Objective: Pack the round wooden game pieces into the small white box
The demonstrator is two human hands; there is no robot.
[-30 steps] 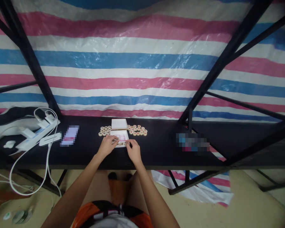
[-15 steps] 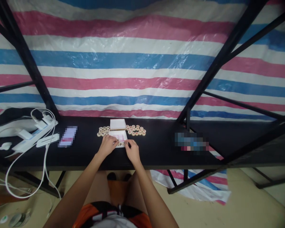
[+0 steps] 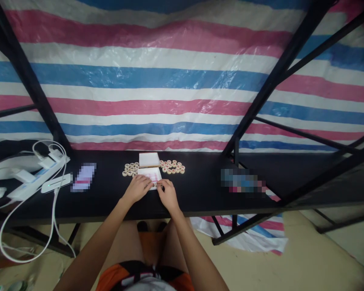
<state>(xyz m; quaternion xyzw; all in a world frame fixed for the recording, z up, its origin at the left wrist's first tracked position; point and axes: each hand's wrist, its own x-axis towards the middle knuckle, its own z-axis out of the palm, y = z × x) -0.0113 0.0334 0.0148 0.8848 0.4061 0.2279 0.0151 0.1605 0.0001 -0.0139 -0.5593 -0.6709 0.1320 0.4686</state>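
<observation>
A small white box tray (image 3: 151, 174) with red grid lines lies on the black table (image 3: 200, 190). My left hand (image 3: 137, 188) and my right hand (image 3: 167, 194) meet at its near edge, fingers curled and pinching at small round pieces there; what they grip is too small to name. Round wooden discs lie in two groups, a left group (image 3: 130, 169) and a right group (image 3: 171, 166), either side of a white box lid (image 3: 149, 159).
A white power strip (image 3: 33, 178) with plugs and cables sits at the table's left, beside a white device (image 3: 56, 183). Two blurred items (image 3: 242, 180) lie on the table. Black frame bars (image 3: 261, 93) rise at both sides before a striped tarp.
The view has drifted slightly. My hands have drawn closer together at the tray's near edge; the fingertips now almost touch.
</observation>
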